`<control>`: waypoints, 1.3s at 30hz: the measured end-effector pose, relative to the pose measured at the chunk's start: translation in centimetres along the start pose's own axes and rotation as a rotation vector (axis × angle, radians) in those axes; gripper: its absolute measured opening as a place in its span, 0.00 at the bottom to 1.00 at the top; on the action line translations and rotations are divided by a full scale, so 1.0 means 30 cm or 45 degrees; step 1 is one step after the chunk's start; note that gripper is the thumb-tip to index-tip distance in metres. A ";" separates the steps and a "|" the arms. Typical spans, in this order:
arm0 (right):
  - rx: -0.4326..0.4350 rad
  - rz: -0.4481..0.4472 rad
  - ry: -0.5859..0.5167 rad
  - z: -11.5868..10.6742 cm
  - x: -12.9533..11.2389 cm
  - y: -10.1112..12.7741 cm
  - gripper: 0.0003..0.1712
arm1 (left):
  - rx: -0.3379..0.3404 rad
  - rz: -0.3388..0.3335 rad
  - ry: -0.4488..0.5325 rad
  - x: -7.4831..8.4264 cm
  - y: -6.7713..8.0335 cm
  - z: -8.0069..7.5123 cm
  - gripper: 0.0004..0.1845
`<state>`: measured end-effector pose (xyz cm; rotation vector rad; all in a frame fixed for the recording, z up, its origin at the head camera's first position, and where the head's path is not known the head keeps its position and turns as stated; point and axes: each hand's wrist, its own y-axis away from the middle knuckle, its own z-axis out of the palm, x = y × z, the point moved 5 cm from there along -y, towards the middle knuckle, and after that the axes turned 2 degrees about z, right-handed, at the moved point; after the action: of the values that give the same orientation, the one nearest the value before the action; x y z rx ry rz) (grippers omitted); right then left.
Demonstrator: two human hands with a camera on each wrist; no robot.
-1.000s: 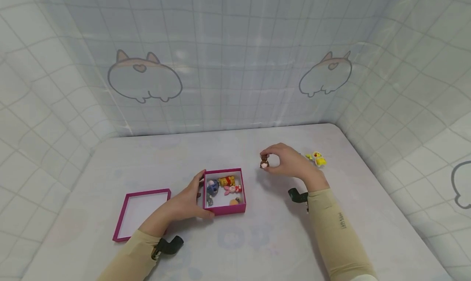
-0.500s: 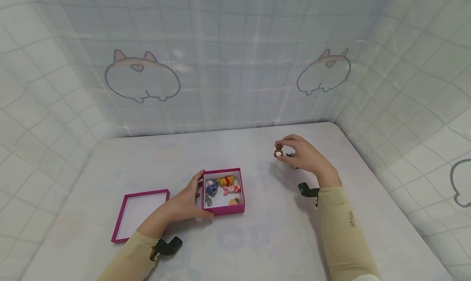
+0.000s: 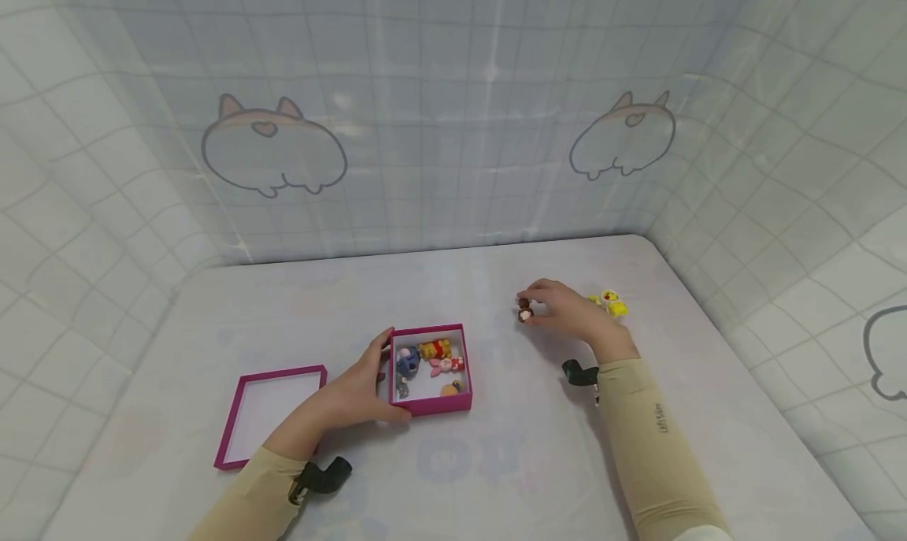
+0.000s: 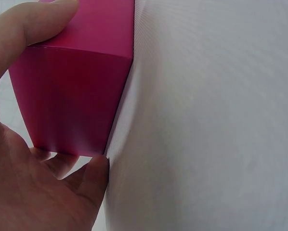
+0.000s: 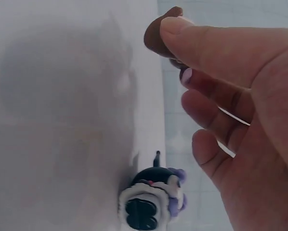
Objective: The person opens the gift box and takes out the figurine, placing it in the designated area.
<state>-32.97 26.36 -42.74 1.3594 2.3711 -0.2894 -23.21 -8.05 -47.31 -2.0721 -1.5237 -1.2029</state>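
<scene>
My left hand (image 3: 350,395) grips the left side of a magenta box (image 3: 434,406). In the left wrist view its thumb lies along one wall (image 4: 98,24), with the other fingers round the far edge. Inside lie several small figurines: a blue donkey (image 3: 408,362), a yellow bear in red (image 3: 435,350), a pink one (image 3: 448,364), an orange one (image 3: 451,388) and a grey one (image 3: 402,387). Right of the box, my right hand (image 3: 570,315) pinches a brown figurine (image 3: 524,311) between thumb and fingers, above the table. The thumb covers part of it in the right wrist view.
A magenta box lid (image 3: 276,403) lies inside up at the left, partly behind my left forearm. Yellow figurines (image 3: 615,303) lie beyond my right hand. A black and purple figurine (image 5: 149,202) with white trim stands below it in the right wrist view.
My right hand, pinching the brown figurine throughout, moved back and to the right, then came partly back left and nearer. The left hand and box stayed in place.
</scene>
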 end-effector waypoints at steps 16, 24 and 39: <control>-0.116 0.068 0.069 0.040 -0.001 0.002 0.28 | -0.003 -0.002 0.011 0.004 0.007 0.000 0.75; -0.132 0.109 0.044 0.042 0.002 0.001 0.30 | 0.001 -0.001 0.023 0.005 0.008 0.000 0.75; -0.065 0.102 0.125 -0.029 -0.075 0.021 0.37 | 0.000 0.000 0.010 0.001 0.005 -0.003 0.74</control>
<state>-31.61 25.24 -40.98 1.4715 2.3781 -0.1415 -23.10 -8.17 -47.20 -2.0647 -1.5202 -1.2097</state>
